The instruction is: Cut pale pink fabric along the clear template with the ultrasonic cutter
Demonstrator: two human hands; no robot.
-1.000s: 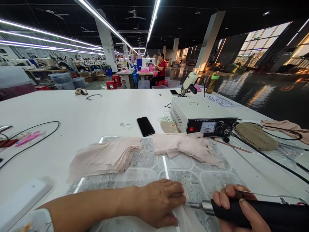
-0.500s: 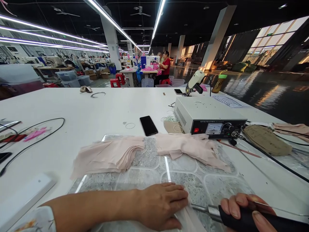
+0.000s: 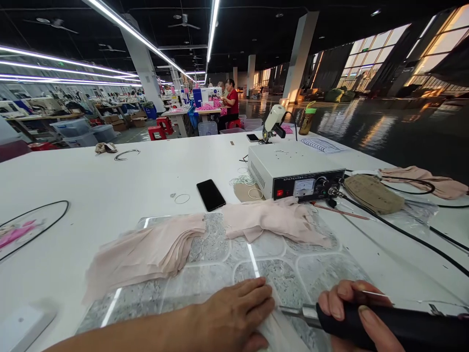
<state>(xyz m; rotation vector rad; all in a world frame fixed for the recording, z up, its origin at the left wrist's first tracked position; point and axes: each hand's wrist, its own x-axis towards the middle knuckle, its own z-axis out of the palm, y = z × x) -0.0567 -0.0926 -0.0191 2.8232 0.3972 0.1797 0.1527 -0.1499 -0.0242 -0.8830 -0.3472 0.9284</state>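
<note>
Presses down with the left hand [image 3: 238,310] at six o'clock in the view, palm down on a thin pale cloth [image 3: 284,336], fingers close together and slightly bent; cannot tell whether the fingertips pinch the cloth or merely lie on it. Grips a black-handled tool [image 3: 414,325] at three o'clock from there, fingers and thumb of the right hand [image 3: 344,293] closed round the handle. Points the tool's metal tip [image 3: 293,311] toward nine o'clock, just beside the left fingers and the cloth; cannot tell whether touching. Rests the cloth on a grey stone-patterned mat [image 3: 318,274], over a white table [image 3: 110,195].

Has, beyond the left hand, a left stack [image 3: 146,252] of layered pale pieces at ten o'clock and a right stack [image 3: 269,222] at one, with a gap between. Has a black phone [image 3: 210,195] just past that gap, between eleven and twelve, with a thin ring [image 3: 182,198] near its left side. Faces a metal box [image 3: 293,161] near one o'clock, with a red switch [image 3: 280,192] and a meter [image 3: 304,187] on its front. Has a bottle [image 3: 307,122] with a green lid farther along one o'clock. Looks toward a co-worker [image 3: 230,100] in red at twelve, past the table, seated by a sewing machine [image 3: 205,95] and pink cloth [image 3: 210,106]
</note>
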